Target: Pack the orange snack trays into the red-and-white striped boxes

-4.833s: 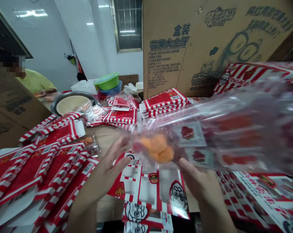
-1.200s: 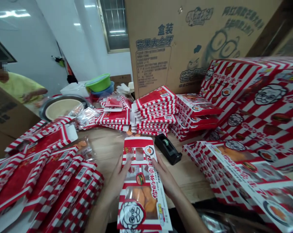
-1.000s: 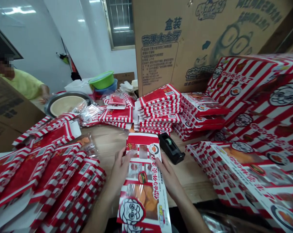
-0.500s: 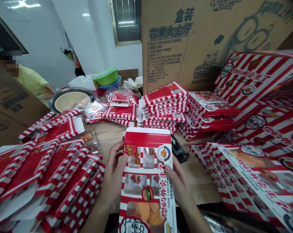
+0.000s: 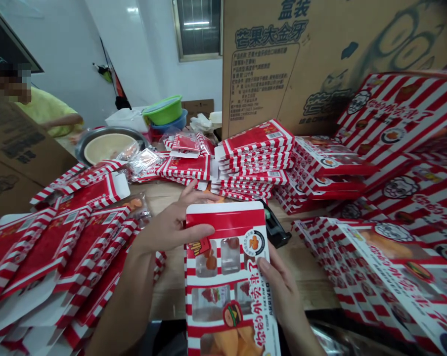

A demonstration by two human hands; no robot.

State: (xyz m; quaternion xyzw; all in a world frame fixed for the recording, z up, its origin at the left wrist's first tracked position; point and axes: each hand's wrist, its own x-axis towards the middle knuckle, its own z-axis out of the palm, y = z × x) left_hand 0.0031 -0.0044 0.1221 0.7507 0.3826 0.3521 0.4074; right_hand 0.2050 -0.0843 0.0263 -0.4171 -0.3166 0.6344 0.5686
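Remote log, head view, reading left to right. At far left, a person in a yellow shirt (image 5: pixel 47 111) stands well apart from the wearer. Nearer, flat red-and-white striped cardboard sleeves (image 5: pixel 60 252) lie overlapped in rows, several with white inner flaps showing. Behind them sit a round steel tray (image 5: pixel 83 148) holding a cream bowl and a green plastic basin (image 5: pixel 162 110). A clear plastic bag of orange pieces (image 5: pixel 139 203) rests on the pale wooden counter (image 5: pixel 167 301), just beside the sleeves.

Mid-frame, the left grip (image 5: pixel 167 230) is spread, its fingers against the left edge of a red-and-white windowed cardboard box (image 5: pixel 227 222). The right grip (image 5: pixel 283 296) is clamped on the box's right edge. The box is held up above the counter, with orange pieces (image 5: pixel 227 343) visible through its lower window. A black tape dispenser (image 5: pixel 277 230) sits just behind it.

Progress as I judge it: many closed-looking boxes are stacked at centre (image 5: pixel 255 158) and right (image 5: pixel 329 165), and more lie fanned at lower right (image 5: pixel 379 267). The sleeves at left show no contents that I can see. The held box runs out of frame at its lower end, so I cannot tell whether that end is sealed.
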